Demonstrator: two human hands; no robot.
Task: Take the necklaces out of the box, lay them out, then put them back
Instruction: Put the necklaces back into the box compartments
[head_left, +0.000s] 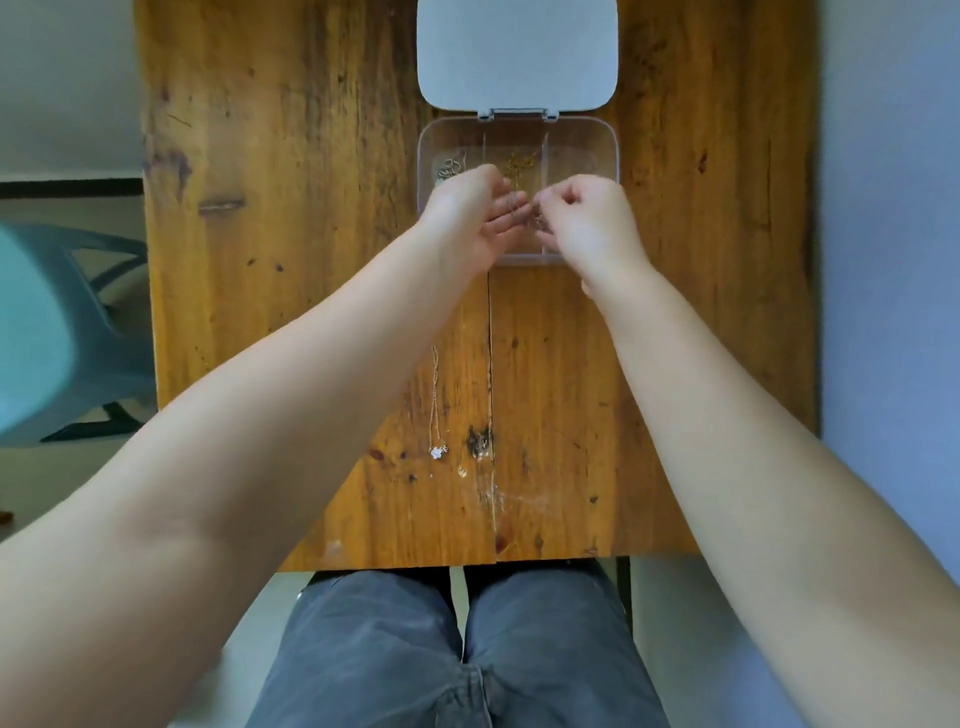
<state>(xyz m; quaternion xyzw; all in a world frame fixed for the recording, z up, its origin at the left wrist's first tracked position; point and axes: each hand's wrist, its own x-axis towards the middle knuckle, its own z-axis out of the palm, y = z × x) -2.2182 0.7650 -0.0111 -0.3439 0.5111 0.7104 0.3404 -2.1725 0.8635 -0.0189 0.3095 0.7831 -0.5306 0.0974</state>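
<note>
Head view, the only one: both hands met over the middle compartment of the clear box (613, 156), lid (517, 52) flipped open and lying flat behind it on the wooden table (260, 208). Left hand (467, 221) half open, fingers loosely curled, palm facing right, apparently cradling a thin silver chain (513, 205). Right hand (589, 223) curled tight, fingertips pinched on the same chain near its other end; exact contact too fine to confirm.

Step, judged: mid-transfer of one necklace at the box. Taking out or putting back, not determinable from this alone. One necklace with small pale pendant (435, 410) already laid straight on table, near front edge, well apart from box, so lay-out phase probably under way.

Other contents: gold-toned necklace (519, 162) bunched at back of middle compartment; silver rings or links (451, 166) in left compartment; right compartment apparently empty.

Next move calls for: lifting slowly, keeping chain taut between both pinches, avoiding snag on gold piece or divider walls. Fine chain, limp, tangle-prone
</note>
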